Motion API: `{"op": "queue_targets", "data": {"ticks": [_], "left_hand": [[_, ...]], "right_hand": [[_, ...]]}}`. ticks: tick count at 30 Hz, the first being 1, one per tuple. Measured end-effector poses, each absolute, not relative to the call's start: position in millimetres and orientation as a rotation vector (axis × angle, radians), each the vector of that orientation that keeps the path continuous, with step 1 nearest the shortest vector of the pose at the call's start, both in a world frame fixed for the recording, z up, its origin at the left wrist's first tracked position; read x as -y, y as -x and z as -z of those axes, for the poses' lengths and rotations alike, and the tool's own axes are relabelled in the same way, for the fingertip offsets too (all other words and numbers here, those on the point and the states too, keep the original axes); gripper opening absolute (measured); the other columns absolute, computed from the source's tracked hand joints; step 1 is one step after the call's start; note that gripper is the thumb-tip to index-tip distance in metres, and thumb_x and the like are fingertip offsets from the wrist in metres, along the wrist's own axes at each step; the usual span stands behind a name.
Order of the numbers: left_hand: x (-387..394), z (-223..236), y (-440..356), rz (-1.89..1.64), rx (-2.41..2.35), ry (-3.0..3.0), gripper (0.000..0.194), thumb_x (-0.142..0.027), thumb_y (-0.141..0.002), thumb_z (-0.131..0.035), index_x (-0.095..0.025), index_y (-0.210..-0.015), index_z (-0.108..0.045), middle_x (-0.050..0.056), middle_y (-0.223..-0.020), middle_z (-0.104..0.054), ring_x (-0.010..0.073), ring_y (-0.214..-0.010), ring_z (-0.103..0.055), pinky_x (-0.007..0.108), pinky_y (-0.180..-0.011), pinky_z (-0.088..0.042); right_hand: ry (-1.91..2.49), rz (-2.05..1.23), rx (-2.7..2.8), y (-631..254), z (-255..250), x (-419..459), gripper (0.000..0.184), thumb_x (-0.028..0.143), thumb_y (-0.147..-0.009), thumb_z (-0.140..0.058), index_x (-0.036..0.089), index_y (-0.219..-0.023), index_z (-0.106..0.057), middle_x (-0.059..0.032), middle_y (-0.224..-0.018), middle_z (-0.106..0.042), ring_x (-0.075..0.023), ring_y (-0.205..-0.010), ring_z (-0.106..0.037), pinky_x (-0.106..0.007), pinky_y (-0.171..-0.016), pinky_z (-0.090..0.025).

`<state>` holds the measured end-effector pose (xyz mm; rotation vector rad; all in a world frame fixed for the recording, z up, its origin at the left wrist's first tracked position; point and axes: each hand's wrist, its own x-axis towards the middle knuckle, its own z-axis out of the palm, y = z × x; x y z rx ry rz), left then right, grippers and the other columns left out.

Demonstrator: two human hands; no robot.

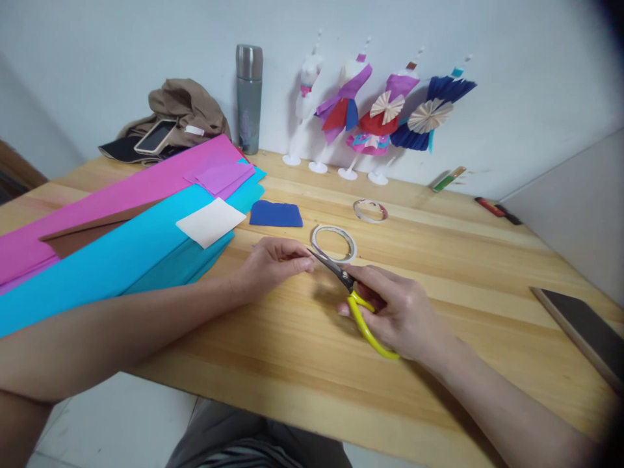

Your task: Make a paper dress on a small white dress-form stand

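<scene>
My right hand (397, 309) is closed around the yellow handles of a pair of scissors (361, 318). Their dark blades point left, with the tips at the fingers of my left hand (280, 260). Thumb and forefinger of that left hand are pinched together; whatever sits between them is too small to make out. Just behind the blades a roll of tape (318, 242) lies flat on the wooden table (273, 351). A small piece of blue paper (275, 215) rests beyond my left hand, and a second tape roll (358, 211) lies farther back.
Pink paper (121, 185), turquoise paper (121, 263) and a cream piece (209, 222) cover the left side. Against the wall stand a flask (249, 104) and several dress forms in paper (341, 117). A cap and phone (156, 136) lie back left; a dark tablet-like object (582, 328) lies right.
</scene>
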<state>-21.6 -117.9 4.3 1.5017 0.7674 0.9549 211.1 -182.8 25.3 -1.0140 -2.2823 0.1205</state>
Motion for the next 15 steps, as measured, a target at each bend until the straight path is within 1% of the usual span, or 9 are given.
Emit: {"op": "queue_targets", "data": {"ticks": [9, 15], "left_hand": [[122.0, -10.5, 19.4, -0.963, -0.803, -1.486, 0.014, -0.027, -0.079, -0.075, -0.015, -0.071, -0.078, 0.005, -0.078, -0.079, 0.0158, -0.076, -0.070, 0.026, -0.075, -0.053], [122.3, -11.4, 18.9, -0.970, -0.799, -1.500, 0.016, -0.028, -0.078, -0.075, -0.015, -0.070, -0.078, 0.005, -0.075, -0.078, 0.0153, -0.073, -0.067, 0.025, -0.070, -0.052]], "right_hand": [[1.042, -0.039, 2.303, -215.8, -26.5, 180.7, 0.027, 0.036, -0.099, -0.064, 0.014, -0.114, -0.069, 0.0001, -0.068, -0.059, -0.0113, -0.049, -0.047, -0.024, -0.046, -0.037], [1.046, -0.025, 2.316, -216.6, -27.3, 179.9, 0.026, 0.036, -0.100, -0.063, 0.014, -0.112, -0.069, 0.0005, -0.067, -0.058, -0.0110, -0.049, -0.046, -0.024, -0.047, -0.037]]}}
